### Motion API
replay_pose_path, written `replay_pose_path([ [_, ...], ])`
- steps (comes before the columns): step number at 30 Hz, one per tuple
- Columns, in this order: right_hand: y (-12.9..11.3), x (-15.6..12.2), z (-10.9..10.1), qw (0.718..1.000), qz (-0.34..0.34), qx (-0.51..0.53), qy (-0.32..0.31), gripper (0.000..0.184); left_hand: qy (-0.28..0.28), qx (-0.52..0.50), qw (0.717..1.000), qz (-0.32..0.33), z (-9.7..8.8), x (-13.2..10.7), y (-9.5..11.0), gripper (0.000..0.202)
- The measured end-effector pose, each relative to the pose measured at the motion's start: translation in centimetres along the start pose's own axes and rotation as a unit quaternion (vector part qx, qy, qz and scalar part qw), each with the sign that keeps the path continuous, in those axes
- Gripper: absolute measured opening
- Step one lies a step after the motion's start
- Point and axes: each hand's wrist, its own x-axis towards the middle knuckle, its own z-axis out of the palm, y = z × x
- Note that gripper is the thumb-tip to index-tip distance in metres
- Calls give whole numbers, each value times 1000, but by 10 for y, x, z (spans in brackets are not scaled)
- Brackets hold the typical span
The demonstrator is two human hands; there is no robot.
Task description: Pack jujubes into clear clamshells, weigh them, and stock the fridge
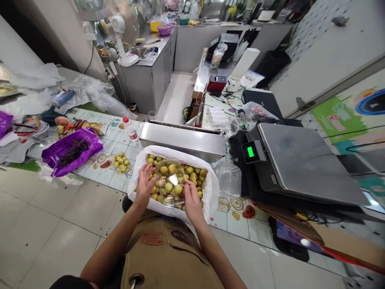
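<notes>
The clear plastic punnet (171,184) sits between the person's left hand (145,185) and right hand (191,202), low over a white-lined box of small yellow-green fruit (192,176) and holding several of the same fruit. Left-hand fingers (146,173) are spread and upright, with the thumb at or just beside the punnet's left edge; contact cannot be confirmed. Right-hand fingers (187,189) are pressed together and rest against its lower right edge; whether they grip cannot be determined. The white liner (156,151) folds over the box rim. Beyond it lies a stainless steel trough (180,140). To the left, on the printed tabletop (104,138), are loose fruit (121,162), a plastic water bottle (131,130) and a purple bag (72,152). To the right are a crumpled clear plastic bag (230,178) and a digital scale (300,160). Nothing stands between the hands and the punnet. Its long axis runs roughly away from the person, toward the trough, with a slight lean.
</notes>
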Motion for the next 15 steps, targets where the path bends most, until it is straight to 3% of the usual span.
replay_pose_path([
  [2,-10,3,11,999,15,21,-31,55,-10,-82,995,-62,-8,7,-3,83],
  [4,-22,5,22,998,-2,17,-58,54,-71,-113,984,-114,-10,15,0,89],
  [7,-41,10,34,991,-97,-53,-78,52,-138,-122,972,-144,-11,26,12,107],
  [10,-49,27,38,977,-175,-93,-79,54,-126,-148,970,-144,-21,34,27,109],
  [13,-36,49,41,982,-148,-91,-69,56,-104,-202,964,-139,-40,40,39,106],
  [15,-19,57,48,975,-149,-147,-72,57,-87,-240,957,-137,-54,45,41,104],
])
